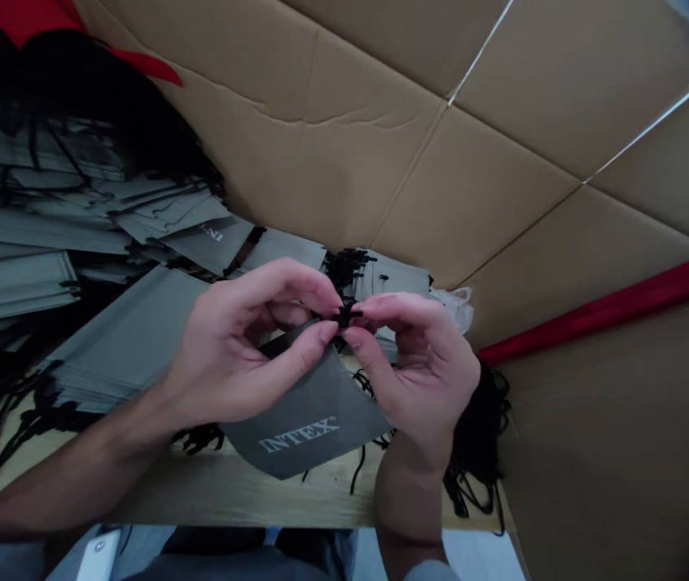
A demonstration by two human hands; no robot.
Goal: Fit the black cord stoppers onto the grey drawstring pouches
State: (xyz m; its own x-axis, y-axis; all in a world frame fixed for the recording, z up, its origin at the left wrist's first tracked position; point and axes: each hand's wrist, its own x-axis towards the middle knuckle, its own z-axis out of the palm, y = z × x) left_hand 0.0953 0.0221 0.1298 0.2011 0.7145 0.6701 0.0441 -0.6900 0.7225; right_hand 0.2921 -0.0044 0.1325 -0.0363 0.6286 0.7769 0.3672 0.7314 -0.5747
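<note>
My left hand (229, 355) and right hand (423, 363) both close fingertips on the small black cord end (344, 315) at the mouth of the grey fabric INTEX pouch (314, 420), which hangs between them. A tight pinch with a taut cord works best.

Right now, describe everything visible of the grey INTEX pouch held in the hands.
The flat grey fabric pouch with white INTEX lettering looks soft and felt-like, with a rounded lower corner. It hangs tilted above the pale wooden tabletop, top edge up. The left hand pinches its upper edge between thumb and fingers; the right hand pinches the small black cord end at its mouth. Whether it holds anything cannot be told.
</note>
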